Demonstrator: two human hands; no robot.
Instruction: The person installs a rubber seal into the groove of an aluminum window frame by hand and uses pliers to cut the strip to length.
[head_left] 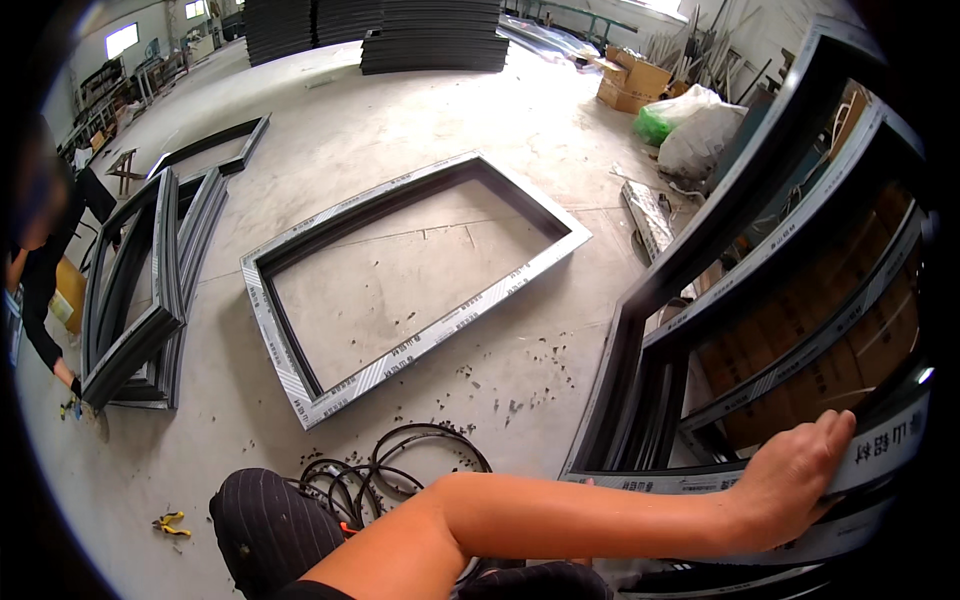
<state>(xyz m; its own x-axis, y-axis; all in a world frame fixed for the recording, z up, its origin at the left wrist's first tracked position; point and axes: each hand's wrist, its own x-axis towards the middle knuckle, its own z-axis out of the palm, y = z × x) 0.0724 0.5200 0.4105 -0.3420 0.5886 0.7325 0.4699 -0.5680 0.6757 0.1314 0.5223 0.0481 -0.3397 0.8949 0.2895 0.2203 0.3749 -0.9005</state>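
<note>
My left arm reaches across to the right, and my left hand (795, 480) is closed on the near bar of a dark window frame (700, 482) covered in printed white film. That frame leans upright among several similar frames at my right. My right hand (590, 482) is almost wholly hidden behind the left forearm; only a sliver of skin shows, so its fingers cannot be made out. On the floor ahead lies a rectangular frame (418, 352) with white film on its faces. Beside my knee, an orange-red piece (347, 529) of something peeks out above the arm.
Black coiled hose (375, 465) and dark scraps lie on the floor near me. Yellow-handled pliers (172, 524) are at the left. A co-worker (45, 290) bends beside more stacked frames (150, 300). Cardboard boxes (632, 82) and sacks (695, 135) stand back right; dark profile stacks (433, 50) behind.
</note>
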